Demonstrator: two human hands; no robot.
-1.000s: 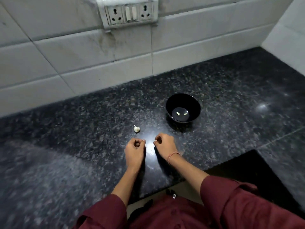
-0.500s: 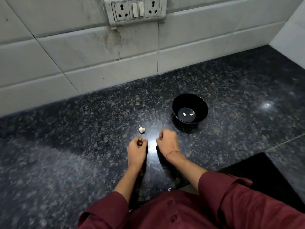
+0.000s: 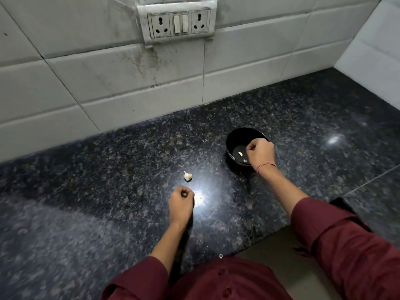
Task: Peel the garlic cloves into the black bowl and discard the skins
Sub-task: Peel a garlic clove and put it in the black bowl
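My worktop (image 3: pixel 303 109) is dark speckled granite, polished enough to throw back a bright patch of light in front of me. It runs back to the white tiled wall (image 3: pixel 108 83). The black bowl (image 3: pixel 232 141) stands upright on it, toward my right. A small piece of garlic (image 3: pixel 187 176) lies left of the bowl, apart from it.

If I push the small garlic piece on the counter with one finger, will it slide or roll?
Probably it skids easily: the garlic piece looks small and light, and the counter is glossy. Its lumpy shape and pointed tip likely stop it rolling far.
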